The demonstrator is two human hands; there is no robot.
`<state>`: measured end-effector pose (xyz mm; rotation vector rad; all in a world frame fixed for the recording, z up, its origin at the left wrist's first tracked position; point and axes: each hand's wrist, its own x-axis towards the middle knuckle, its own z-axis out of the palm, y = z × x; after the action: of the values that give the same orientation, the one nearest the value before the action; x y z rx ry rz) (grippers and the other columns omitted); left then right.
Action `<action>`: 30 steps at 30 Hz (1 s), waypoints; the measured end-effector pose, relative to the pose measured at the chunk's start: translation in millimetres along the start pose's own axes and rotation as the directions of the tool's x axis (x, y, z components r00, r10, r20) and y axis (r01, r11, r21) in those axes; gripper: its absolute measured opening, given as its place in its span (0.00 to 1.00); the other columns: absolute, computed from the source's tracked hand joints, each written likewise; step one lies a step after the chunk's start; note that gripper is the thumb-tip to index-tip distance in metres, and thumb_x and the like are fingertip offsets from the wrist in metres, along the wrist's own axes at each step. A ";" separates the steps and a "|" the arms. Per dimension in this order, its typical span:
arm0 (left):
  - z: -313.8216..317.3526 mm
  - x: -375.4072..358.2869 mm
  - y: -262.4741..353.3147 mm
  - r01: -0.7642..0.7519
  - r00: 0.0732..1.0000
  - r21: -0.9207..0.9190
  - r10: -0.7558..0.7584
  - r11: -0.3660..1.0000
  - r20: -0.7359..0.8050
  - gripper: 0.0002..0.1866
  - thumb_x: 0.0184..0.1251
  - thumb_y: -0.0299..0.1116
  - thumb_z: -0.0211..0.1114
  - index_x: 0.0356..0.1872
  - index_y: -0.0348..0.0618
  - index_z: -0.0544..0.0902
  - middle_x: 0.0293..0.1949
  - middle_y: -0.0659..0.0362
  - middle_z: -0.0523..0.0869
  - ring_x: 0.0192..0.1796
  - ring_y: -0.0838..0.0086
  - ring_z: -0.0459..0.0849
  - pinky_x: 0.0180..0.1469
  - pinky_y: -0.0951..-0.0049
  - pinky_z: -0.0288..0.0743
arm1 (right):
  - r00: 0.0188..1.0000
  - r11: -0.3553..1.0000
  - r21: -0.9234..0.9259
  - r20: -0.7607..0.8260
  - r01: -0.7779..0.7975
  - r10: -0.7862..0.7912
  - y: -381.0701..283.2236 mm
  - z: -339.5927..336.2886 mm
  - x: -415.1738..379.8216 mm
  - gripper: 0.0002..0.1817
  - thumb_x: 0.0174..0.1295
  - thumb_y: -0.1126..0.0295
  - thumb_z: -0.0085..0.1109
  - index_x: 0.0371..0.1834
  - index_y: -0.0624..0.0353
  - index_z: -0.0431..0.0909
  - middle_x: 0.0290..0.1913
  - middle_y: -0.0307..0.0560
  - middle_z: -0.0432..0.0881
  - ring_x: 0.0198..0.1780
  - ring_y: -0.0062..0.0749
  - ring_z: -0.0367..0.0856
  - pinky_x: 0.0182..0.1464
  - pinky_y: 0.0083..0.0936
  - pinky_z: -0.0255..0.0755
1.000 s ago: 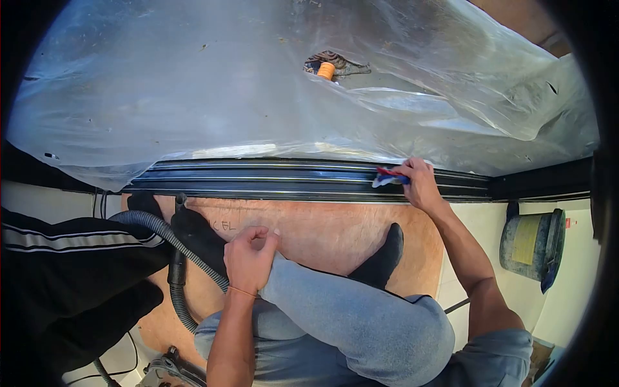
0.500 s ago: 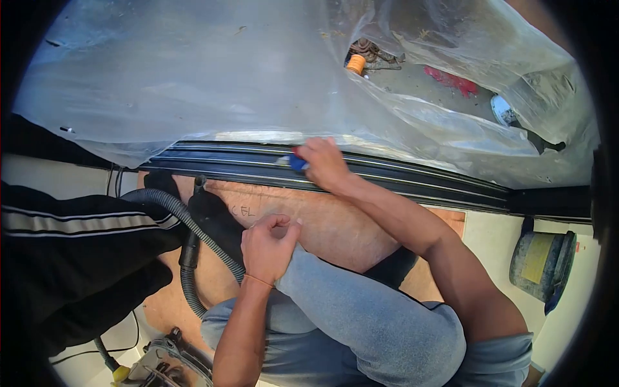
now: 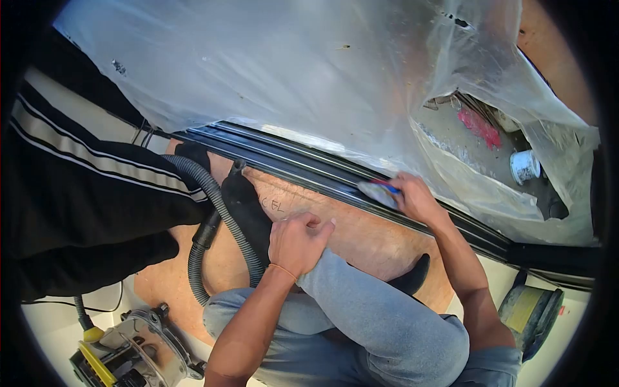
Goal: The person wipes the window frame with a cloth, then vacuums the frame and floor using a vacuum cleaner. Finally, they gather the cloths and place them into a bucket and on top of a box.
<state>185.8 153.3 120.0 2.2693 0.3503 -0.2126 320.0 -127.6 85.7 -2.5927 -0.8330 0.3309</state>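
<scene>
My right hand (image 3: 416,198) grips what looks like a small brush (image 3: 382,191) with a blue and red handle and a pale, blurred end. That pale end lies over the grooves of a black metal sliding-door track (image 3: 316,174). Resting on my raised knee, my left hand (image 3: 298,244) has its fingers loosely curled in, with nothing visible in them. A grey ribbed vacuum hose (image 3: 219,201) bends past the left hand, and its dark nozzle end (image 3: 238,166) points at the track.
Clear plastic sheeting (image 3: 271,64) hangs beyond the track, torn at the right, where a white bucket (image 3: 525,166) shows. A person's black striped trouser leg (image 3: 97,174) is at left. A power tool (image 3: 138,345) sits bottom left; a dark bucket (image 3: 530,316) stands right.
My right hand has moved the brush to the right along the track. My left hand stays on the knee. The view has shifted and tilted.
</scene>
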 end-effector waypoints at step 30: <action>-4.2 14.8 -3.8 -0.035 0.969 0.047 0.023 0.998 0.248 0.32 0.67 0.59 0.55 0.38 0.34 0.88 0.43 0.40 0.88 0.50 0.50 0.86 0.63 0.52 0.67 | 0.857 0.850 -0.117 0.106 0.514 -0.504 -134.3 102.2 202.5 0.15 0.61 0.75 0.56 0.51 0.57 0.84 0.39 0.51 0.78 0.38 0.51 0.80 0.38 0.43 0.75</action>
<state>198.8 161.5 116.2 2.2633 0.1821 -0.4894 378.8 123.8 32.6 -2.3659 -1.5752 0.2116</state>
